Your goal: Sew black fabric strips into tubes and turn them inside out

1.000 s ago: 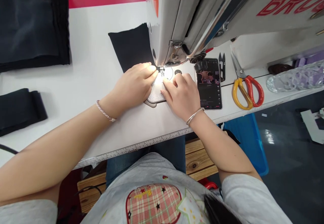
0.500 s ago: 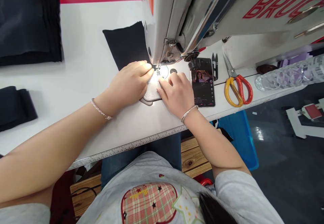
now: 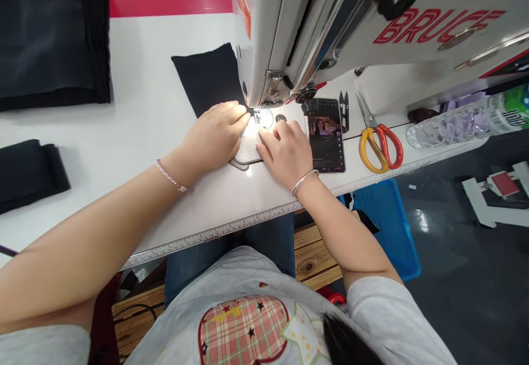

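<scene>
A sewing machine (image 3: pixel 264 40) stands over the white table, its needle area lit. A black cloth piece (image 3: pixel 209 76) lies left of the needle, its near edge under my left hand (image 3: pixel 219 136). The fingers of that hand are pressed together on the cloth beside the presser foot. My right hand (image 3: pixel 288 153) rests just right of the metal plate (image 3: pixel 248 147), fingers curled, index fingertip near the foot. Whether its fingers pinch anything is too small to tell.
Right of my right hand lie a phone (image 3: pixel 326 145), small black snips (image 3: pixel 344 113), scissors (image 3: pixel 378 142) and a plastic bottle (image 3: pixel 458 120). Folded black cloth (image 3: pixel 49 40) and a smaller stack (image 3: pixel 31 172) are at the left. A blue bin (image 3: pixel 397 233) sits below the table edge.
The camera view has shifted slightly, so the things at the right appear farther left and the cloth stacks farther right. Both hands stay almost in place at the needle area.
</scene>
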Action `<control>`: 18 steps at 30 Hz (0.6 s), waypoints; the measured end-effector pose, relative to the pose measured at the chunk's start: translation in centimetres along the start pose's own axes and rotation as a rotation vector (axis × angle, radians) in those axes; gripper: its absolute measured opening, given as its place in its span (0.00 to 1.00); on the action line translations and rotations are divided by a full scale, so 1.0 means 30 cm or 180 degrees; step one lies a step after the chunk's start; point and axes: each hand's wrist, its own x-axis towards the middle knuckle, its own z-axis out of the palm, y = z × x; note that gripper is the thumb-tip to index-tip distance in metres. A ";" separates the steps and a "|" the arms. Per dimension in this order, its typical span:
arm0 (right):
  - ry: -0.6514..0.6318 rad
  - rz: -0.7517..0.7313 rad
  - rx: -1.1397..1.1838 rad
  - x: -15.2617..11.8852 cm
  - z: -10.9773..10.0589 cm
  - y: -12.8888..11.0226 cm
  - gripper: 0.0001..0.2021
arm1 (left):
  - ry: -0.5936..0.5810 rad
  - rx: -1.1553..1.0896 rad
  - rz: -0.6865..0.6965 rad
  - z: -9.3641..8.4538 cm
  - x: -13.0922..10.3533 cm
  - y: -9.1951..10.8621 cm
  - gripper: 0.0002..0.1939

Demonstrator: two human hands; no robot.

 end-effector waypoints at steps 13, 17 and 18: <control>0.0470 -0.0028 0.0537 -0.210 -0.007 -0.070 0.15 | 0.0092 0.0216 -0.0347 -0.029 -0.079 0.051 0.17; 0.0603 -0.0034 0.0673 -0.270 -0.011 -0.104 0.13 | 0.0170 0.0089 -0.0444 -0.045 -0.112 0.079 0.17; 0.0650 -0.0040 0.0714 -0.285 -0.012 -0.114 0.13 | 0.0172 0.0025 -0.0485 -0.051 -0.121 0.091 0.16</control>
